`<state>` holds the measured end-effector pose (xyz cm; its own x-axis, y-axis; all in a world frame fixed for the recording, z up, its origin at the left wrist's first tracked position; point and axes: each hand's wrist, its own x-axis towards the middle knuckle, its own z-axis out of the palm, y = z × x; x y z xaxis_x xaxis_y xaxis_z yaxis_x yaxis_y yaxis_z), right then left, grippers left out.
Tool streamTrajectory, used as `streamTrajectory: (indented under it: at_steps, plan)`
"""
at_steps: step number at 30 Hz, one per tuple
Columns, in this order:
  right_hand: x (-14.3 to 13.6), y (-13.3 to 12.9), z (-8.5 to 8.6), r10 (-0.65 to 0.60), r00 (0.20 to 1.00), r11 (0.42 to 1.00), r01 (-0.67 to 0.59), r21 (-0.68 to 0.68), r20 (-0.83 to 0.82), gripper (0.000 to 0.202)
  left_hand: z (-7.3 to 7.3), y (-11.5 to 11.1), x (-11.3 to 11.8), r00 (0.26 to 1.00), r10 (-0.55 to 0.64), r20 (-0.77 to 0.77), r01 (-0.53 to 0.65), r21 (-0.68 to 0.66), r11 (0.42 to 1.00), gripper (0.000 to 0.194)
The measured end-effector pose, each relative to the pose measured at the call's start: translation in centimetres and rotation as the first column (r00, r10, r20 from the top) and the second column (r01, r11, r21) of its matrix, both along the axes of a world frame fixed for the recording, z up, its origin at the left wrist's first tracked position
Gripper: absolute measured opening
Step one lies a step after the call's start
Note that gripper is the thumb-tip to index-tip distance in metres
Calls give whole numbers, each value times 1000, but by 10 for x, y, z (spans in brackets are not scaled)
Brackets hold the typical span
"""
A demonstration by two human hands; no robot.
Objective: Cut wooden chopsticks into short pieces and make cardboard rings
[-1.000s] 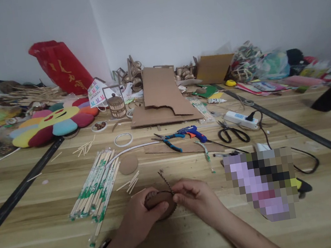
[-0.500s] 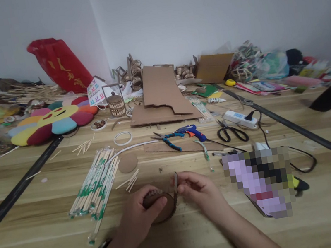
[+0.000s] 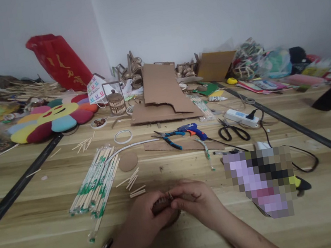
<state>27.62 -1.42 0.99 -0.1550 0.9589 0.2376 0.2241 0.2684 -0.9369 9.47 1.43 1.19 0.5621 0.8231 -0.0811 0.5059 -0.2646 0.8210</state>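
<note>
Low at the front of the table, my left hand is closed around a round cardboard piece with a ridged cardboard strip along its rim. My right hand pinches at the strip's end, its fingertips meeting those of the left hand at the far edge of the piece. Fingers hide much of the disc and strip. Beyond the left hand are short cut sticks, and past them a loose cardboard disc lies flat. Left of these is a bundle of wrapped chopsticks.
Pliers, a blue glue gun and black scissors lie further back. A power strip and its cord are on the right, near a blurred-out flat item. Cardboard sheets and a small stick bucket stand behind.
My right hand has moved left and down toward my left hand, bringing the strip's raised end in against the disc. The disc is now tilted and more covered; two short sticks have come into view.
</note>
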Motion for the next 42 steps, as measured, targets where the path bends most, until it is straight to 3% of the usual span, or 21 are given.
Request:
streamTrajectory:
  at_steps: [12, 24, 31, 36, 39, 42]
  plan:
    - [0, -1, -3, 17, 997, 998, -22, 57, 81, 33, -2, 1, -1, 1000, -13, -17, 13, -12, 1000, 34]
    - [-2, -3, -3, 29, 987, 997, -40, 71, 160, 21, 1, 1, 0, 998, -24, -54, 24, 3, 1000, 29]
    - [-2, -2, -7, 31, 981, 998, -39, 40, 192, 19, -2, -2, 4, 977, 3, -213, 27, 136, 990, 20]
    - [-2, -3, -5, 37, 969, 996, -56, 69, 244, 18, 0, -5, 5, 970, 3, -241, 39, 170, 985, 14]
    - [0, -4, 0, 1, 970, 992, -32, 123, 244, 17, 6, -8, 4, 979, 103, -177, -79, 140, 987, 8]
    - [5, -1, 6, -30, 989, 994, 14, 110, 146, 15, 14, -6, -3, 987, 148, 70, -146, -24, 989, 22]
